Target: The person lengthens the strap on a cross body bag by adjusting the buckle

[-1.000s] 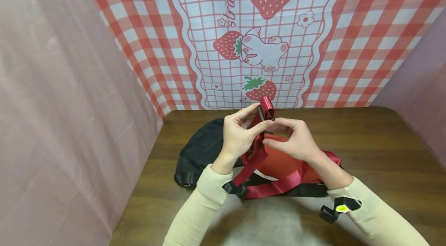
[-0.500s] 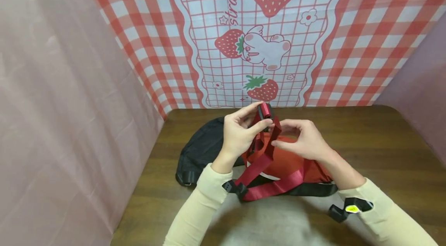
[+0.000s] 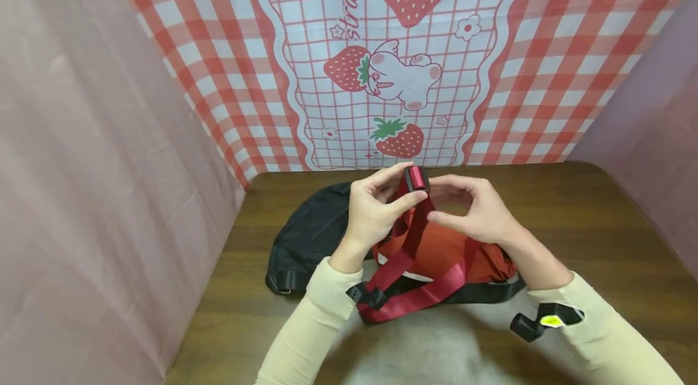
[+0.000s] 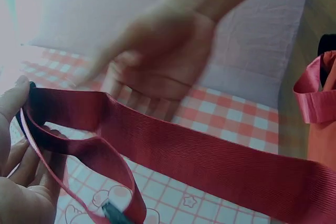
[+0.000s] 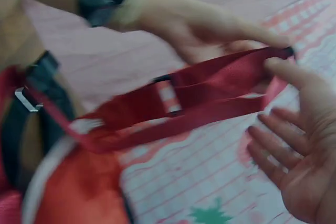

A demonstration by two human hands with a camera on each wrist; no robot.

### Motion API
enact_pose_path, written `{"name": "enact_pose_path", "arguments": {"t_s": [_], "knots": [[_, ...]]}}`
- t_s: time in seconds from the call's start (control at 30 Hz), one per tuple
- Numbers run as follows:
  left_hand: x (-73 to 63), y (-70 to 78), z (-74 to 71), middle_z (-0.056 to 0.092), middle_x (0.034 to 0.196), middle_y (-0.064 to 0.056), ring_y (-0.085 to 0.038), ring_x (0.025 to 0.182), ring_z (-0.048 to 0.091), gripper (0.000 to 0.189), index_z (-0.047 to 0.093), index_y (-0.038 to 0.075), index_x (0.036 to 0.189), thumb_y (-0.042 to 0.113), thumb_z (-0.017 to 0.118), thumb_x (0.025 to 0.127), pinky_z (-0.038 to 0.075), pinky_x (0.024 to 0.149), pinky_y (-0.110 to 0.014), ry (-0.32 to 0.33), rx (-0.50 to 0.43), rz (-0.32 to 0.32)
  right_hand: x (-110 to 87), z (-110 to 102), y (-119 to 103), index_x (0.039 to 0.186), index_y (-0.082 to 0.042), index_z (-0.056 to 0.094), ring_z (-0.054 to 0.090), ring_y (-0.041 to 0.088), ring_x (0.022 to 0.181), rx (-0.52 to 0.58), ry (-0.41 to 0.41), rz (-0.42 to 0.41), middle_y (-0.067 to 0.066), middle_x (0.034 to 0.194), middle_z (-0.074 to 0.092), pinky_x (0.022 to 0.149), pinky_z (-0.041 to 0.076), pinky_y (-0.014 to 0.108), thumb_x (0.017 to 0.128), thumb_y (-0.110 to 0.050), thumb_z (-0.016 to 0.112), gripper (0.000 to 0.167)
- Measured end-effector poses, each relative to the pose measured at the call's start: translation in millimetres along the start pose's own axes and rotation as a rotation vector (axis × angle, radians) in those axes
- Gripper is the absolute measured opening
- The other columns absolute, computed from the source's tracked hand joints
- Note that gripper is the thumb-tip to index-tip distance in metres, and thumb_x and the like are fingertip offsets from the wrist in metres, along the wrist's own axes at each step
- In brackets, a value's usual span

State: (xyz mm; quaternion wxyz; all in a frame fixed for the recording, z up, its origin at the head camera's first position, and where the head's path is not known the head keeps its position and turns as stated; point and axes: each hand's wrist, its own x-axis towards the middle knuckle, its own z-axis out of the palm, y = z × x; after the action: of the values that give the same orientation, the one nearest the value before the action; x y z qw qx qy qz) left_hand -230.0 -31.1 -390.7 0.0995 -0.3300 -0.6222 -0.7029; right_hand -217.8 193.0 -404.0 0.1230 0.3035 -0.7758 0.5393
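Observation:
My left hand [image 3: 371, 209] pinches a black slide buckle [image 3: 408, 180] between thumb and fingers, raised above the table. Red webbing strap [image 4: 210, 156] runs through this buckle and hangs down in loops. Beside it, my right hand [image 3: 485, 215] is held with thumb and fingers spread apart, fingertips close to the buckle and strap; in the left wrist view it is apart from the webbing and blurred. Another black slider [image 5: 163, 78] sits further along the strap in the right wrist view. Below the hands lies an orange-red bag [image 3: 447, 251] with white trim, to which the strap leads.
A black fabric piece [image 3: 311, 227] with a webbing tab lies left of the orange-red part on the brown wooden table [image 3: 578, 239]. A strawberry-print checked cloth [image 3: 360, 118] hangs behind, a pale pink curtain [image 3: 109, 160] at left. Small black cameras sit on both wrists.
The loop of red strap standing up from the buckle has flattened down onto it. My right hand has moved slightly right and apart from the strap; the left hand keeps its grip.

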Motion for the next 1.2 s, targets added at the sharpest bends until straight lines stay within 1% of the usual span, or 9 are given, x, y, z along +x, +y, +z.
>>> {"name": "enact_pose_path", "arguments": {"t_s": [0.1,0.17,0.33,0.53,0.77,0.9,1.0,1.07,1.2], "knots": [[0.6,0.7,-0.2,0.075,0.122,-0.029,-0.018,0.113,0.077,0.047,0.072,-0.003,0.133,-0.009,0.081,0.088,0.061,0.104,-0.036,-0.023,0.005,-0.016,11.2,-9.0,-13.2,0.131,0.009,0.068,0.075,0.010,0.102,0.110,0.004,-0.088,-0.002,0.115,0.077,0.089,0.062,0.020,0.091,0.015,0.070,0.041],[0.8,1.0,-0.3,0.075,0.124,-0.027,-0.022,0.116,0.077,0.046,0.072,-0.003,0.133,-0.008,0.081,0.088,0.061,0.104,-0.035,-0.036,0.013,-0.022,18.1,-12.0,-21.8,0.129,0.007,0.070,0.073,0.014,0.099,0.113,-0.005,-0.106,0.002,0.115,0.075,0.088,0.061,0.021,0.092,0.014,0.070,0.037],[-0.1,1.9,-4.3,0.075,0.128,-0.025,-0.027,0.123,0.074,0.046,0.073,-0.004,0.131,-0.008,0.083,0.087,0.058,0.108,-0.034,-0.040,0.032,-0.040,29.8,-14.0,-34.2,0.118,-0.013,0.079,0.068,0.017,0.095,-0.052,-0.043,-0.040,0.002,0.112,0.072,0.086,0.060,0.022,0.088,0.005,0.082,0.035],[-3.2,-0.9,-7.8,0.076,0.127,-0.024,-0.033,0.120,0.075,0.044,0.074,-0.003,0.130,-0.005,0.084,0.087,0.061,0.104,-0.036,-0.051,0.044,-0.075,35.2,-9.1,-36.3,0.106,-0.020,0.081,0.067,0.015,0.094,-0.181,-0.030,-0.009,-0.006,0.102,0.072,0.086,0.057,0.018,0.084,-0.002,0.088,0.029],[-4.2,-0.5,-10.6,0.077,0.126,-0.021,-0.023,0.116,0.077,0.045,0.074,0.001,0.132,-0.004,0.083,0.088,0.062,0.103,-0.035,-0.072,0.046,-0.070,38.1,-0.6,-35.2,0.101,-0.009,0.076,0.065,0.017,0.089,-0.079,0.003,0.007,-0.001,0.098,0.071,0.081,0.057,0.022,0.084,0.005,0.083,0.023],[-4.6,1.2,-10.9,0.077,0.124,-0.021,-0.020,0.109,0.078,0.045,0.074,0.001,0.132,-0.004,0.083,0.089,0.064,0.094,-0.030,-0.063,0.067,-0.074,38.3,2.2,-33.7,0.099,0.003,0.073,0.062,0.012,0.082,0.107,0.083,-0.008,-0.002,0.095,0.070,0.074,0.055,0.020,0.087,0.011,0.075,0.015],[-5.7,2.0,-11.1,0.077,0.124,-0.023,-0.019,0.106,0.077,0.044,0.073,0.000,0.133,-0.002,0.082,0.091,0.065,0.089,-0.028,-0.045,0.080,-0.090,38.0,2.9,-32.8,0.098,0.007,0.071,0.064,0.012,0.082,0.229,0.128,-0.019,-0.001,0.096,0.071,0.073,0.055,0.020,0.089,0.015,0.071,0.013],[-6.0,2.7,-11.5,0.076,0.125,-0.024,-0.022,0.109,0.077,0.043,0.072,-0.001,0.134,-0.002,0.080,0.092,0.064,0.092,-0.028,-0.040,0.092,-0.087,38.2,3.2,-32.9,0.105,0.003,0.073,0.066,0.012,0.085,0.201,0.111,-0.017,-0.001,0.097,0.071,0.075,0.056,0.020,0.089,0.012,0.074,0.018],[-7.3,2.8,-13.6,0.073,0.132,-0.025,-0.032,0.122,0.072,0.045,0.068,-0.003,0.138,-0.003,0.077,0.094,0.061,0.103,-0.032,-0.055,0.112,-0.058,37.3,4.1,-34.2,0.123,-0.007,0.076,0.071,0.015,0.092,0.054,0.025,0.022,0.000,0.104,0.075,0.081,0.059,0.020,0.089,0.002,0.082,0.035]]}}
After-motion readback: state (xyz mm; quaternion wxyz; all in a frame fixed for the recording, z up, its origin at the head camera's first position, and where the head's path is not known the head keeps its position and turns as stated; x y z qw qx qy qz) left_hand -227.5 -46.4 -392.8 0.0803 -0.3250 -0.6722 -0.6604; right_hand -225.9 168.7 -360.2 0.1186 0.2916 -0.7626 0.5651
